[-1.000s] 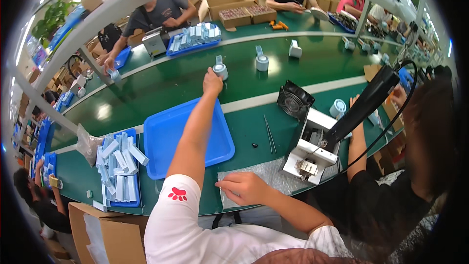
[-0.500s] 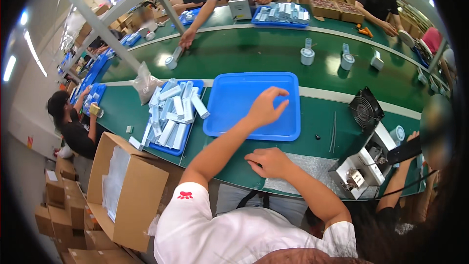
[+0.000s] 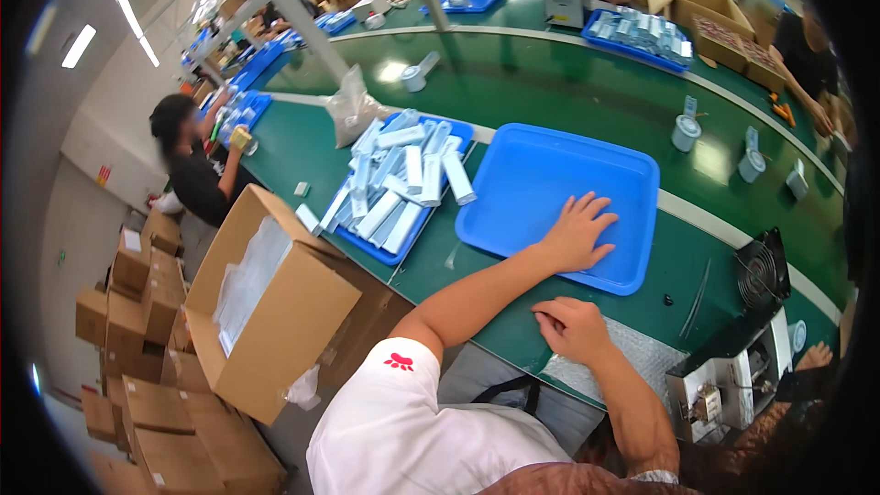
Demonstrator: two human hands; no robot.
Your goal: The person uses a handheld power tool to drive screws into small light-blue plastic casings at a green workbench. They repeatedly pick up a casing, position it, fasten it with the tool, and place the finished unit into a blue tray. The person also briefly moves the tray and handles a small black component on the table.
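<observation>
My left hand [image 3: 579, 232] is open, fingers spread and palm down, over the right part of a blue plastic tray [image 3: 513, 160]. Whether the fingertips touch the tray's bottom I cannot tell. My right hand [image 3: 576, 328] has its fingers curled at the bench's near edge, with nothing visible in it. Beside that hand lies a silvery sheet [image 3: 632, 353]. Left of the blue tray, a second blue tray [image 3: 466, 135] carries a heap of pale blue-white long pieces [image 3: 390, 183], some poking past its rim.
An opened cardboard box [image 3: 284, 330] stands left of the bench. A plastic bag [image 3: 356, 110] lies behind the heap. At the right are a black fan [image 3: 763, 268] and a metal fixture [image 3: 733, 380]. Round pale parts [image 3: 687, 132] sit on the green belt [image 3: 550, 87]. Co-workers sit around.
My left hand has gone from raised with bent fingers to spread lower over the tray. The right hand stays curled near the edge. The view has shifted left, and a co-worker's arm has left the belt.
</observation>
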